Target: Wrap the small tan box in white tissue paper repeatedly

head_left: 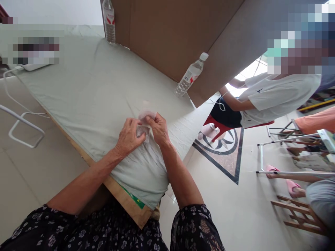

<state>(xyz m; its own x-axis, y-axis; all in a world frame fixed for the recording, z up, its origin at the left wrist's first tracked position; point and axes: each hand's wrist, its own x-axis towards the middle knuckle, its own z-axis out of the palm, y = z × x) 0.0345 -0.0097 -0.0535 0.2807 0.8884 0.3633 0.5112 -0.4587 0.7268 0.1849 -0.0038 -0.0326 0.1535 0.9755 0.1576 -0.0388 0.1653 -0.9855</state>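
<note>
Both hands meet over the pale green cloth [86, 87] covering the table, close to its near corner. My left hand [130, 134] has its fingers curled round a small clear plastic box [142, 134]; what lies in it is too blurred to name. Between the thumb and fingers of my right hand [158, 128] is a thin, whitish see-through piece [146, 114] with a rounded edge. It is held just beyond the box, and its exact kind does not show.
Brown cardboard panels [162, 38] stand across the table, with a water bottle [190, 75] before them and another bottle [110, 22] at left. A person in a white shirt [282, 97] sits beyond. On the right are a metal frame [261, 157] and a wooden stool [298, 216].
</note>
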